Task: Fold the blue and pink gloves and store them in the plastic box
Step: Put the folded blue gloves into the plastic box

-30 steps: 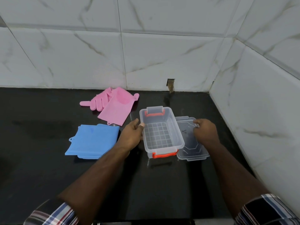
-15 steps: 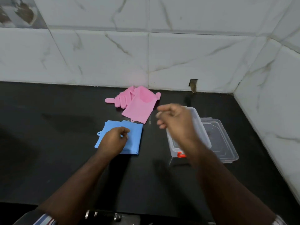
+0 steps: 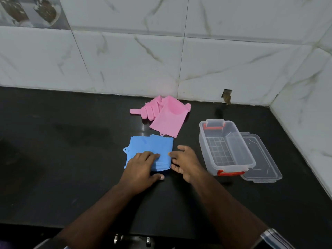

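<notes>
Nearest, the left hand lies flat with fingers straight on the blue gloves, apparently pinning the folded stack so it stays put. Just beside it, the right hand is spread, fingertips at the stack's right edge, likely to steady or lift it. To the right the plastic box stands open on the dark surface, its lid alongside, ready to receive. Farther back, the pink gloves lie untouched, partly overlapped.
</notes>
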